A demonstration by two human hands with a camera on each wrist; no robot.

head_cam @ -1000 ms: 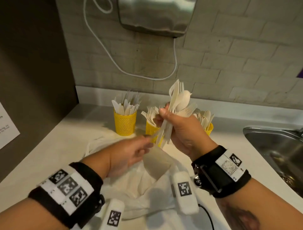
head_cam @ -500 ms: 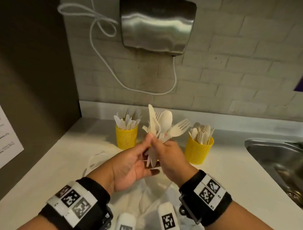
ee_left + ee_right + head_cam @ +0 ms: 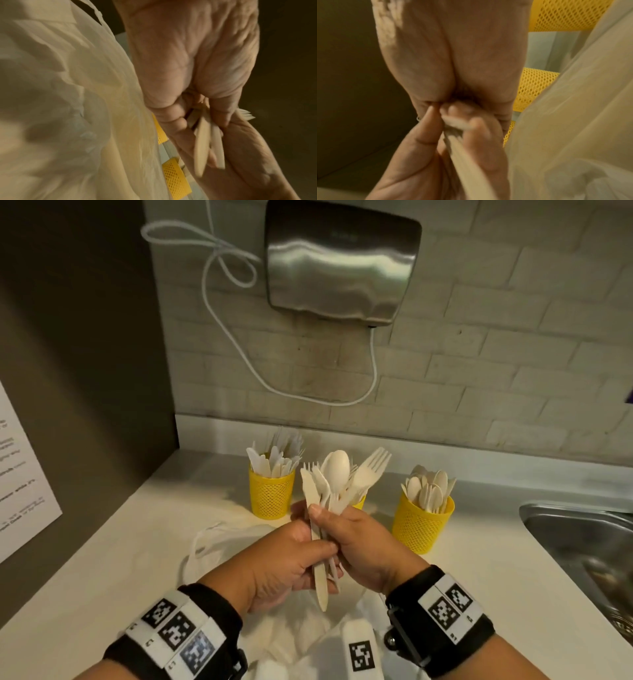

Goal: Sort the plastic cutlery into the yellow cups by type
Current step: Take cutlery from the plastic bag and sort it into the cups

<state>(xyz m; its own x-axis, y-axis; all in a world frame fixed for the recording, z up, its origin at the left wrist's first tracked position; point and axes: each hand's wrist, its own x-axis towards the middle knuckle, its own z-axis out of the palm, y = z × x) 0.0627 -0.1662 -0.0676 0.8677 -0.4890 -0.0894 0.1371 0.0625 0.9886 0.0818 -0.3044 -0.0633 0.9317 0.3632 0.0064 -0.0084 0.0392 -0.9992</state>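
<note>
A bundle of cream plastic cutlery (image 3: 337, 484) stands upright between both hands: a spoon, forks and knives fanned out at the top. My right hand (image 3: 356, 539) grips the handles with its thumb across the front. My left hand (image 3: 301, 556) curls round the lower handles (image 3: 202, 142) from the left. Three yellow mesh cups stand behind. The left cup (image 3: 270, 491) holds knives and the right cup (image 3: 423, 522) holds spoons. The middle cup (image 3: 359, 502) is almost hidden by the bundle. In the right wrist view the handle (image 3: 467, 155) runs down between the two palms.
A crumpled white plastic bag (image 3: 222, 546) lies on the pale counter under my hands. A steel sink (image 3: 582, 542) is set in at the right. A hand dryer (image 3: 342, 261) with a looped cable hangs on the brick wall. A dark panel with a paper notice (image 3: 20, 474) closes the left side.
My left hand came up from over the bag and closed round the bundle's handles. The right hand lowered the bundle and drew it nearer. The view tilted upward.
</note>
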